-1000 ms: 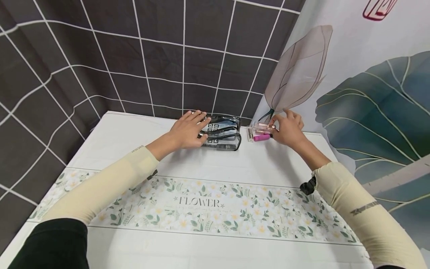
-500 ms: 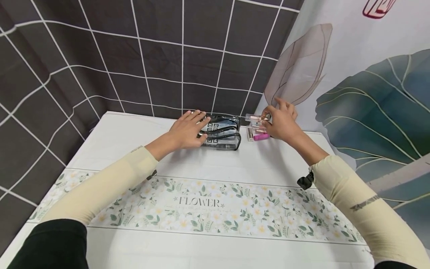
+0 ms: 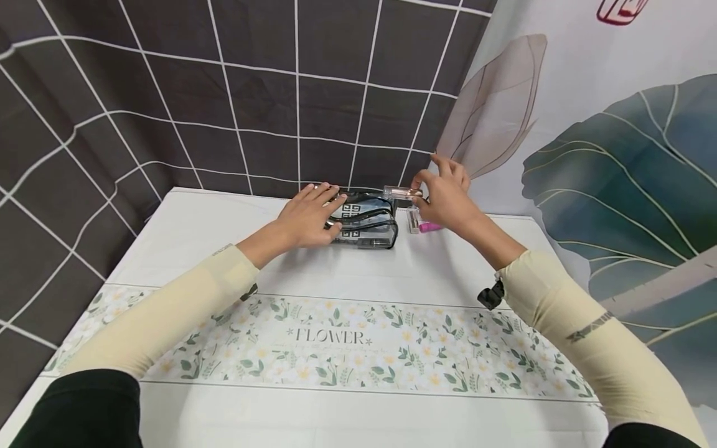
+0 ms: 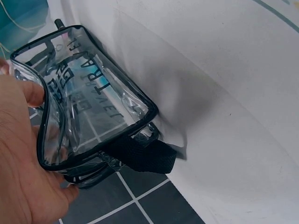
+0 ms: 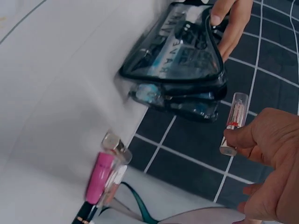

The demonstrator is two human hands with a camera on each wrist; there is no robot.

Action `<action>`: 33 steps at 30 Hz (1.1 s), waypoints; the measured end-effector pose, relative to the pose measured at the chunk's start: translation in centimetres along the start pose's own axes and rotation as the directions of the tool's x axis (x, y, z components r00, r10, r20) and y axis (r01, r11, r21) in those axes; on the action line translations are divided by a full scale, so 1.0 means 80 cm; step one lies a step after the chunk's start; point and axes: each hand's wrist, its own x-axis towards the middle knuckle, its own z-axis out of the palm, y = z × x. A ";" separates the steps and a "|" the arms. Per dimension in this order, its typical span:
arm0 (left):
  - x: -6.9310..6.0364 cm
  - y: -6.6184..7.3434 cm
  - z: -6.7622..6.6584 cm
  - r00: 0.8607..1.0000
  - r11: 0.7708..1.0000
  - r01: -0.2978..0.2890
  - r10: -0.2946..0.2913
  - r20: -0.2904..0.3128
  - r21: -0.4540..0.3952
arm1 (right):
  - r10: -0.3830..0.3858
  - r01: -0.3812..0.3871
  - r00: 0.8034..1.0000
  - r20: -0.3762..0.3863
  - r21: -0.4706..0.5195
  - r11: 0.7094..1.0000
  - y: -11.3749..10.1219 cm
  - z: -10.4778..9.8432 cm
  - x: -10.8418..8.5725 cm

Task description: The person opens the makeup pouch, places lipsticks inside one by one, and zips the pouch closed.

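Note:
My left hand [image 3: 308, 218] holds the top edge of a clear zip pouch [image 3: 366, 235] with black piping, thumb on its near rim in the left wrist view. "TRAVEL" lettering shows on the pouch [image 4: 100, 88], and a blue-and-white item is visible through the plastic. Between thumb and fingers, my right hand [image 3: 447, 198] pinches a clear-capped lipstick tube [image 5: 237, 112], raised beside the pouch's right end. Below that hand lie a pink tube [image 5: 99, 176] with a black end and a pale, gold-toned tube [image 5: 116, 146]. Another clear tube lies partly behind the pink one.
A white table [image 3: 252, 410] carries a floral strip [image 3: 336, 348] printed "FLOWER". Behind it hangs a dark cloth [image 3: 252, 93] with a white grid. A leaf-print curtain [image 3: 616, 186] borders the right side.
My right hand has lifted the lipstick tube from the small group at the right and carried it left to the pouch. My left hand has stayed on the pouch.

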 end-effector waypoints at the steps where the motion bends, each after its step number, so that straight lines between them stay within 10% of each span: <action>1: 0.000 0.000 0.000 1.000 1.000 0.001 -0.001 0.001 -0.001 | -0.004 0.004 1.000 0.002 -0.004 1.000 -0.004 0.001 0.001; 33: 0.000 0.000 0.001 1.000 1.000 0.006 -0.006 -0.003 -0.012 | -0.108 0.109 0.991 0.075 -0.011 0.994 -0.067 0.032 0.012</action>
